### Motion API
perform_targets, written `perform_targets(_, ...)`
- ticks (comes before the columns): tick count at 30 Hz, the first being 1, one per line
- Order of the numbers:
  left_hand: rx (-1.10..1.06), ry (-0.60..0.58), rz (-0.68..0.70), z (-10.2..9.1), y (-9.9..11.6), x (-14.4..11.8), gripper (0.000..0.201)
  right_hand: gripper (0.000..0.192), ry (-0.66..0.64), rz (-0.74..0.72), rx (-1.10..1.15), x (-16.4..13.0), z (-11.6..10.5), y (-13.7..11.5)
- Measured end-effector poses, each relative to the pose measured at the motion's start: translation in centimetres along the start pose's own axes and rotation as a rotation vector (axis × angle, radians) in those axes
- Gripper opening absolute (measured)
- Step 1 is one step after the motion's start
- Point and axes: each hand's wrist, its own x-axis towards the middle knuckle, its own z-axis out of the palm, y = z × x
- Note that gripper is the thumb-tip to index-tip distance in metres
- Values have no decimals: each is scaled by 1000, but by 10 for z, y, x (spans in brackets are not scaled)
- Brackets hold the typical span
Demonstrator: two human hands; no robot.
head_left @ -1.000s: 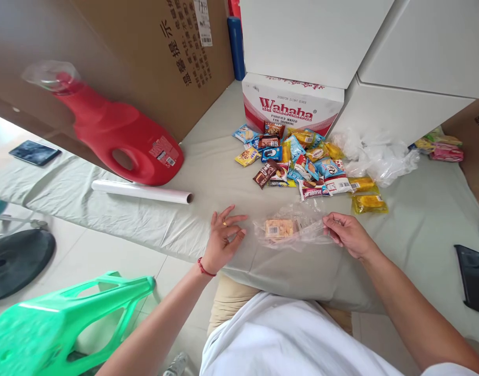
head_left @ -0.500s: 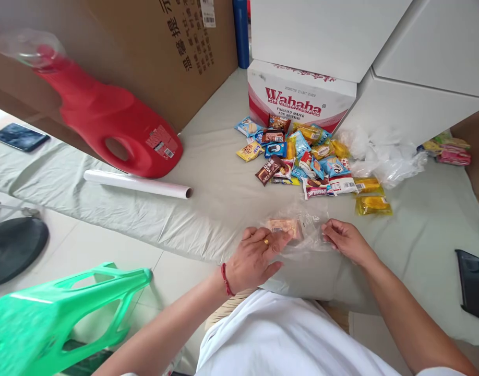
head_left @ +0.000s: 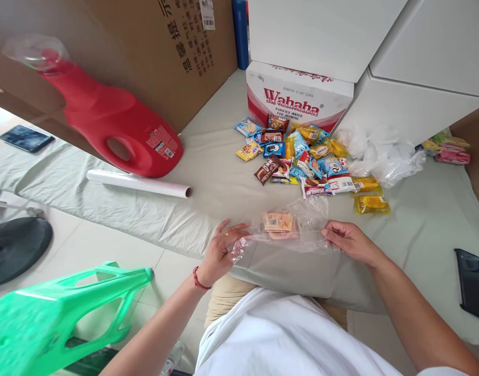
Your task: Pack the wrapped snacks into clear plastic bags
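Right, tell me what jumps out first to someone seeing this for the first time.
The big red jug lying on its side at the left of the covered table grabs the eye, with a white roll in front of it. Next is the heap of colourful snack packets before the Wahaha box. Close in, the left hand and right hand stretch a clear plastic wrap around one snack.

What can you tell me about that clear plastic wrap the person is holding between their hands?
The clear plastic wrap is thin, crinkled and see-through, stretched sideways just above the cloth-covered table edge. The left hand pinches its bunched left end; the right hand grips its right end. Inside lies a small orange snack packet with a barcode label facing up. Behind it sits the pile of snack packets.
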Motion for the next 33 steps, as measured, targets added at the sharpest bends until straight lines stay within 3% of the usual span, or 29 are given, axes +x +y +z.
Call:
perform_targets(5,-56,136,-146,13,-7,4,40,54,-52,-57,-130,12,-13,-15)
perform_targets(9,-6,204,-245,22,-4,11,44,50,66,-59,-393,29,-26,-23)
perform_targets(11,9,220,-281,25,-2,13,42,39,154,-116,-615,39,-28,-30)
perform_targets(13,22,241,-300,28,0,15,39,20,168,-280,-776,51,-25,-40)
perform_targets(17,48,301,-326,33,1,19,36,50,-16,-698,-961,80,-6,-64)
perform_targets(22,53,407,-317,33,1,25,27,32,-261,-881,-973,116,11,-89)
perform_targets(27,-4,457,-311,30,2,25,18,20,-447,-864,-832,136,5,-104)
perform_targets(30,-144,410,-290,31,4,25,17,21,-548,-743,-720,136,2,-109)
perform_targets(33,-268,341,-308,33,9,27,19,19,-550,-549,-586,132,4,-108)
